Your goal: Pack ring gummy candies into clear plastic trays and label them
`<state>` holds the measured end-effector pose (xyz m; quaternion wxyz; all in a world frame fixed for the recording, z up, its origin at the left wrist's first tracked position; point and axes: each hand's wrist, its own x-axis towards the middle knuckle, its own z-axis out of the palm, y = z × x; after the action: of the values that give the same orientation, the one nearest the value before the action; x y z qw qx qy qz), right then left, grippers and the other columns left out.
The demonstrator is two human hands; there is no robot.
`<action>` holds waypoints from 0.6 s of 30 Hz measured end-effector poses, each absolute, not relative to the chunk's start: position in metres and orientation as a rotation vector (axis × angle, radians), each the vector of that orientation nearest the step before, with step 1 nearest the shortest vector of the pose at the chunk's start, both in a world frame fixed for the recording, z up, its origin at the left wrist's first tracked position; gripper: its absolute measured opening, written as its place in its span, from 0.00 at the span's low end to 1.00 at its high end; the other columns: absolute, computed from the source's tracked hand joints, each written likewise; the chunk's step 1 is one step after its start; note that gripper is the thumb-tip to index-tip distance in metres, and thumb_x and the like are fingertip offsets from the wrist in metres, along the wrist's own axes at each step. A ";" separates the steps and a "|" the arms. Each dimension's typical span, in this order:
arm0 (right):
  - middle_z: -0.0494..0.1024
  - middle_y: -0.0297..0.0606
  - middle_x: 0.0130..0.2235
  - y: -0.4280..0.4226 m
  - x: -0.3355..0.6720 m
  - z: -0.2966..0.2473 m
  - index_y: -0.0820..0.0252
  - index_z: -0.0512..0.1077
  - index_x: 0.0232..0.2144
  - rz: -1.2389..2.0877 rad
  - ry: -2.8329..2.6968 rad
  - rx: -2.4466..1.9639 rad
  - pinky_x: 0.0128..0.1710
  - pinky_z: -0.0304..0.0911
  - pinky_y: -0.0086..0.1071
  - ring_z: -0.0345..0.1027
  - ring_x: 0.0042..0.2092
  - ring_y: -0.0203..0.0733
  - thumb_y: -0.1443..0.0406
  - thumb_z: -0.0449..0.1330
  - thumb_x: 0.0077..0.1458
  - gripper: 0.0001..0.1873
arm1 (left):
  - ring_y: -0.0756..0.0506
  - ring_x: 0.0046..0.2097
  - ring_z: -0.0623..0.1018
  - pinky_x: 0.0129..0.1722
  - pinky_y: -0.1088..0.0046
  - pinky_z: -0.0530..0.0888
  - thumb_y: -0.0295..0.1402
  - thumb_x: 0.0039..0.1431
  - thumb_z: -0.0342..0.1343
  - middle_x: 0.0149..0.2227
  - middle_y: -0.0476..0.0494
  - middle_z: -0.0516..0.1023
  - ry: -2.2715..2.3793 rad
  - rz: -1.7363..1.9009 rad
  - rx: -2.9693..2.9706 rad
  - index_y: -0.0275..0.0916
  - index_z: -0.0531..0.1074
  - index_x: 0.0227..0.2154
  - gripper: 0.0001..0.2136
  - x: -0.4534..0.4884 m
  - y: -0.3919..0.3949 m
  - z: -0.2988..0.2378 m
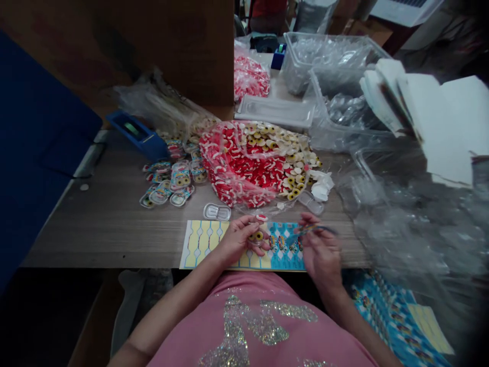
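Bare worktop [107, 229] lies open at lower left of the frame; candy heap [252, 163] blocks the centre, plastic trays [401, 224] crowd the right.

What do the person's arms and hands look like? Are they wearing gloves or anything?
No gloves: the left hand and the right hand are bare, and both arms are bare as far as they show, with no sleeves. No watch or bracelet shows; rings are too blurry to tell. The top is pink with silver glitter shapes.
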<state>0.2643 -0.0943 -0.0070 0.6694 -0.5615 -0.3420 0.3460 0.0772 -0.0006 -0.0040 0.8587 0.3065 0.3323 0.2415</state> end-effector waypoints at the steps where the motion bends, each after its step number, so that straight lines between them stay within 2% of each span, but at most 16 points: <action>1: 0.72 0.38 0.51 -0.089 0.268 0.001 0.53 0.69 0.31 0.781 -0.720 -1.221 0.46 0.65 0.40 0.68 0.47 0.44 0.65 0.59 0.55 0.01 | 0.43 0.27 0.81 0.20 0.74 0.75 0.41 0.53 0.62 0.30 0.43 0.79 0.711 0.482 0.681 0.36 0.69 0.41 0.17 0.078 -0.001 -0.001; 5: 0.72 0.37 0.51 -0.063 0.266 0.029 0.52 0.68 0.34 0.760 -0.857 -1.231 0.48 0.64 0.40 0.68 0.50 0.45 0.64 0.61 0.54 0.04 | 0.46 0.26 0.81 0.21 0.76 0.75 0.37 0.52 0.60 0.30 0.46 0.78 0.725 0.318 0.799 0.37 0.70 0.40 0.14 0.081 -0.001 0.016; 8: 0.74 0.37 0.47 -0.047 0.255 0.039 0.51 0.68 0.39 0.661 -0.947 -1.280 0.49 0.64 0.40 0.68 0.49 0.45 0.61 0.59 0.57 0.07 | 0.47 0.26 0.80 0.23 0.75 0.77 0.31 0.50 0.59 0.31 0.45 0.78 0.689 0.253 0.850 0.37 0.71 0.41 0.13 0.081 0.002 0.030; 11: 0.73 0.38 0.49 -0.041 0.254 0.048 0.52 0.68 0.35 0.623 -1.027 -1.278 0.52 0.62 0.42 0.66 0.53 0.47 0.60 0.60 0.56 0.05 | 0.46 0.27 0.80 0.23 0.75 0.76 0.28 0.49 0.59 0.31 0.44 0.78 0.656 0.255 0.851 0.37 0.71 0.41 0.14 0.076 0.006 0.036; 14: 0.68 0.39 0.58 -0.044 0.264 0.061 0.55 0.69 0.27 0.872 -1.269 -1.257 0.55 0.59 0.48 0.61 0.58 0.54 0.60 0.61 0.55 0.08 | 0.47 0.26 0.80 0.23 0.74 0.76 0.27 0.48 0.59 0.31 0.44 0.78 0.647 0.272 0.847 0.37 0.71 0.40 0.14 0.067 0.012 0.036; 18: 0.64 0.39 0.61 -0.045 0.267 0.071 0.56 0.70 0.27 1.128 -1.612 -1.298 0.61 0.51 0.50 0.55 0.63 0.55 0.60 0.60 0.56 0.08 | 0.48 0.25 0.79 0.23 0.75 0.76 0.24 0.44 0.59 0.31 0.45 0.79 0.625 0.221 0.889 0.36 0.71 0.39 0.16 0.061 0.020 0.037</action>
<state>0.2673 -0.0449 0.0707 0.3823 -0.5087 -0.6321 0.4421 0.0610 0.0200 0.0366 0.8501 0.4221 0.2969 0.1048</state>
